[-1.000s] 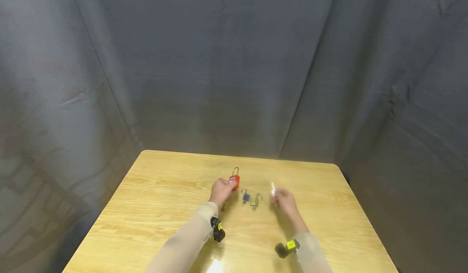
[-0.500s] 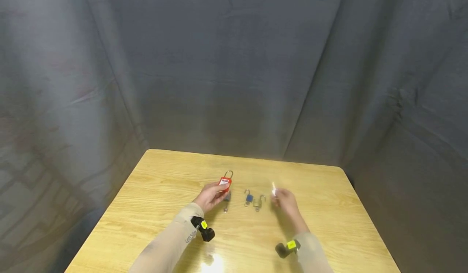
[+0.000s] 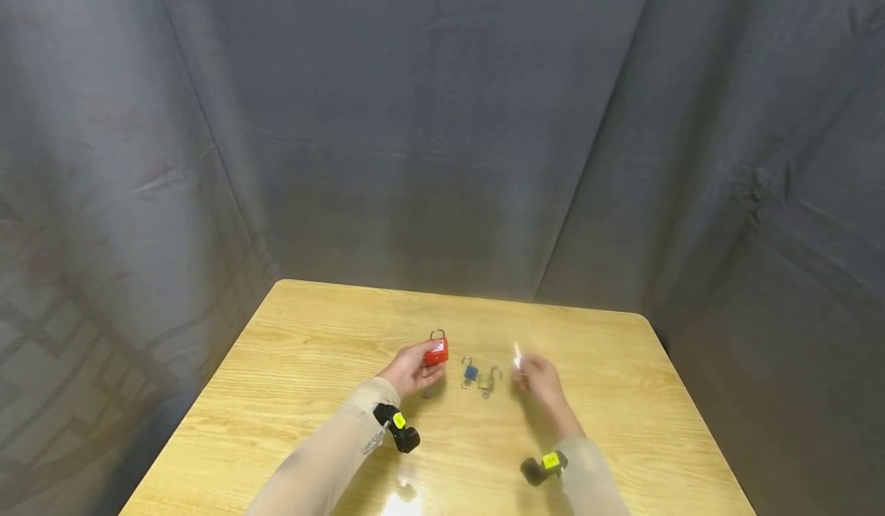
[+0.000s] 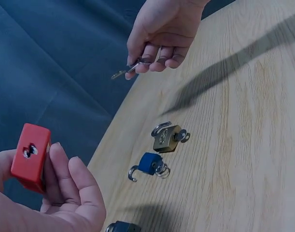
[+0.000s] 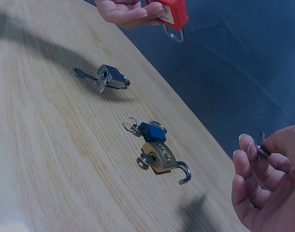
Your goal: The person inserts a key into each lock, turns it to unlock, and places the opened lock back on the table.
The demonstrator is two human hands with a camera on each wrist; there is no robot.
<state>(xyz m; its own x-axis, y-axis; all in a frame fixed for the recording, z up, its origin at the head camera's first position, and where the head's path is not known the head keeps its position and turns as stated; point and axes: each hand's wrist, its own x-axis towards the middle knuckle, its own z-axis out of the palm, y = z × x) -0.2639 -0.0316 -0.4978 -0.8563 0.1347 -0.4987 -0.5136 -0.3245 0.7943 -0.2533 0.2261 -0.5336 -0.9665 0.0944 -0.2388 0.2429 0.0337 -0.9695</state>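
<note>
At frame centre, the left hand (image 3: 413,368) grips a red padlock (image 3: 436,352) above the table (image 3: 290,362), its keyhole facing up and empty. Right of centre, the right hand (image 3: 538,378) pinches a key (image 4: 130,68) in its fingers, not yet inserted. Four padlocks in all: red, blue (image 5: 151,131), brass (image 5: 159,157) and dark grey (image 5: 110,76). Both shackles of the blue and brass ones stand open.

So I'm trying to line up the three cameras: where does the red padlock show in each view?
Head: red padlock just left of centre, gripped by the left hand above the table.
Left wrist: at the left edge, keyhole end toward the camera.
Right wrist: top edge, shackle hanging down.
Shared landmark: the blue padlock lying beside the brass padlock.
</note>
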